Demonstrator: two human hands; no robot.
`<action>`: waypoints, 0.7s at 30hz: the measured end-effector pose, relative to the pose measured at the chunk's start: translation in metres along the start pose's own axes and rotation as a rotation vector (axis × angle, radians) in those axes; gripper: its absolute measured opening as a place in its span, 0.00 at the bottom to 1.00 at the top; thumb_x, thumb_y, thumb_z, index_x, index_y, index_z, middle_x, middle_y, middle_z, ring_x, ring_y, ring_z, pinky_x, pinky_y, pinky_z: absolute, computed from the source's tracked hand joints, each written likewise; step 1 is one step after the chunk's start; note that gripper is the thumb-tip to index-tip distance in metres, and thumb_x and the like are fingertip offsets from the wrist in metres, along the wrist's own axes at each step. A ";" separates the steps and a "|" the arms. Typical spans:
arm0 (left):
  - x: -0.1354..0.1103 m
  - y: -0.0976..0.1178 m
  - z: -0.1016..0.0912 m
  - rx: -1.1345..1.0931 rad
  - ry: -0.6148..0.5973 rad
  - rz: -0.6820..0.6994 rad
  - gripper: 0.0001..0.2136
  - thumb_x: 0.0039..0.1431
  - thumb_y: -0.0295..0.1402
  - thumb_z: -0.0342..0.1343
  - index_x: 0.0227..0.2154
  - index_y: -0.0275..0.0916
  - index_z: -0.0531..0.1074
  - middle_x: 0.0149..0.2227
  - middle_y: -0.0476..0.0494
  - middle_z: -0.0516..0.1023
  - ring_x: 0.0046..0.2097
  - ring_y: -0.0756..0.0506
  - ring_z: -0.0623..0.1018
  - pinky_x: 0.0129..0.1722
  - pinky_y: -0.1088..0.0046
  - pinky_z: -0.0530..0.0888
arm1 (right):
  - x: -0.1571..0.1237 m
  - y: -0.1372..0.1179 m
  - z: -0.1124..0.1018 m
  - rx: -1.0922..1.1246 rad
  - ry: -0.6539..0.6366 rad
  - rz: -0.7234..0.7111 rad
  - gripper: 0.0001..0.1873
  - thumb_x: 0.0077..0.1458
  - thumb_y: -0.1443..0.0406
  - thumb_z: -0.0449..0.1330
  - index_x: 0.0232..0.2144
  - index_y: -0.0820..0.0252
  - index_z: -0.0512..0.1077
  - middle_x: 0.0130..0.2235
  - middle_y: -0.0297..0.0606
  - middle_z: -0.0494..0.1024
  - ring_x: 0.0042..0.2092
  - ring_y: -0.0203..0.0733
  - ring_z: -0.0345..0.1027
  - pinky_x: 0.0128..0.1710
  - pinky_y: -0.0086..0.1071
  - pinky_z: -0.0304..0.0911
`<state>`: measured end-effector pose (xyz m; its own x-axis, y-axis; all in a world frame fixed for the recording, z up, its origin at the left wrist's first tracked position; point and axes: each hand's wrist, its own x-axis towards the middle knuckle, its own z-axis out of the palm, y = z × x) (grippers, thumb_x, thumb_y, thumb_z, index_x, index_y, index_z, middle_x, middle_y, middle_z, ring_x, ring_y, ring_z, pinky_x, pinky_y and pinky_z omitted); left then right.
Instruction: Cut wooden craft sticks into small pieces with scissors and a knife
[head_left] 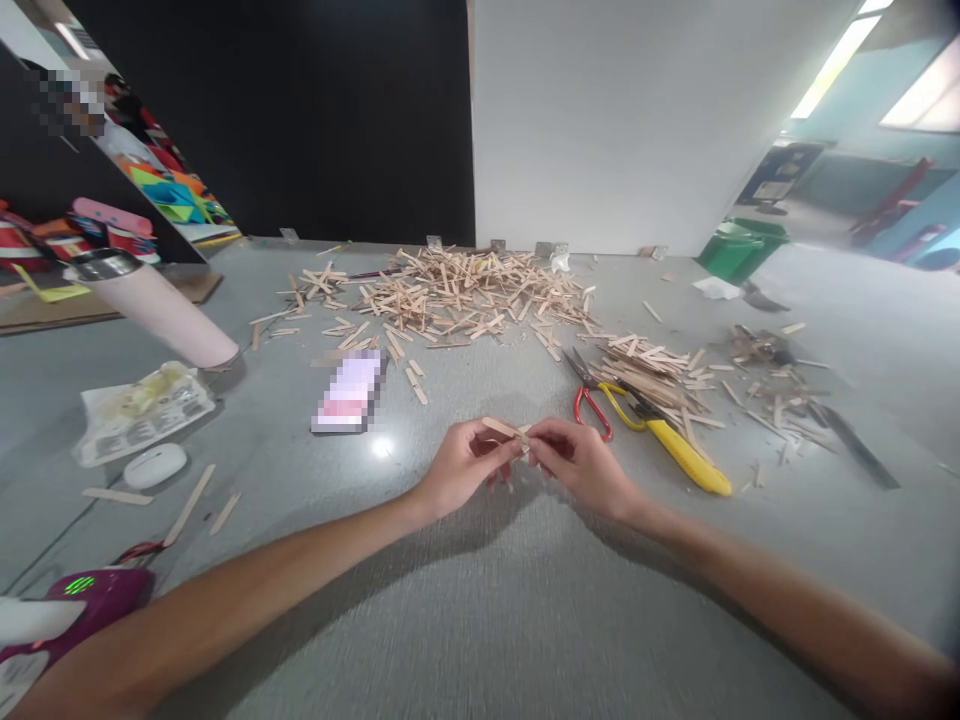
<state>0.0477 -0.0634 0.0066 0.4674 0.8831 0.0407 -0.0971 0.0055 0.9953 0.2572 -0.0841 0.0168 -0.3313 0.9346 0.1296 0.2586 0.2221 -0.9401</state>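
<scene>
Above the grey table, my left hand (pixel 466 465) pinches a short wooden craft stick (pixel 498 428) between thumb and fingers. My right hand (pixel 581 462) is closed right beside it, its fingertips gripping the small wooden pieces where they meet; the exact joint is hidden by the fingers. Just right of my right hand lie scissors (pixel 592 395) with one red and one yellow handle. Beyond them rests a yellow-handled tool (pixel 686 455), partly under a pile of cut sticks (pixel 652 370).
A large heap of cut sticks (pixel 465 290) lies along the back panels. On the left are a phone (pixel 351 392), a pink bottle (pixel 161 310), a plastic tray (pixel 146 410), a white mouse (pixel 155 466) and a purple device (pixel 112 590). A metal blade (pixel 859 447) lies far right.
</scene>
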 end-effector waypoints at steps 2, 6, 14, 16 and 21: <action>-0.001 -0.002 0.000 -0.017 0.011 -0.009 0.14 0.65 0.44 0.68 0.39 0.36 0.78 0.35 0.45 0.80 0.28 0.51 0.79 0.22 0.78 0.72 | -0.001 -0.001 0.003 -0.027 -0.021 -0.020 0.11 0.71 0.60 0.59 0.42 0.59 0.79 0.33 0.36 0.82 0.30 0.37 0.71 0.30 0.30 0.64; -0.002 -0.004 -0.001 -0.052 0.038 -0.048 0.10 0.68 0.40 0.61 0.39 0.38 0.71 0.29 0.49 0.79 0.25 0.50 0.79 0.20 0.78 0.71 | -0.002 -0.001 -0.008 -0.369 0.047 -0.136 0.11 0.72 0.64 0.57 0.47 0.58 0.80 0.42 0.40 0.85 0.37 0.41 0.75 0.40 0.34 0.68; -0.002 0.000 0.000 -0.096 -0.012 -0.101 0.06 0.66 0.34 0.56 0.35 0.41 0.65 0.22 0.56 0.73 0.19 0.54 0.69 0.19 0.79 0.64 | 0.009 0.027 -0.083 -1.176 0.192 0.039 0.13 0.75 0.63 0.53 0.45 0.63 0.77 0.49 0.54 0.79 0.52 0.57 0.74 0.54 0.45 0.67; -0.006 0.002 0.003 -0.098 -0.041 -0.117 0.05 0.66 0.33 0.55 0.34 0.40 0.66 0.22 0.56 0.71 0.20 0.54 0.68 0.21 0.79 0.64 | 0.009 0.033 -0.088 -1.218 0.193 0.088 0.13 0.74 0.60 0.56 0.48 0.64 0.76 0.53 0.57 0.77 0.54 0.60 0.72 0.53 0.46 0.67; -0.020 0.004 0.012 -0.086 -0.156 -0.132 0.06 0.61 0.31 0.59 0.33 0.39 0.66 0.33 0.46 0.80 0.24 0.53 0.74 0.25 0.76 0.68 | 0.007 0.032 -0.090 -1.289 0.104 0.325 0.15 0.75 0.61 0.55 0.49 0.69 0.75 0.49 0.62 0.77 0.48 0.59 0.74 0.46 0.41 0.65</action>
<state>0.0482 -0.0867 0.0108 0.6108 0.7888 -0.0692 -0.0976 0.1617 0.9820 0.3446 -0.0453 0.0158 -0.0361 0.9987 0.0357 0.9990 0.0351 0.0279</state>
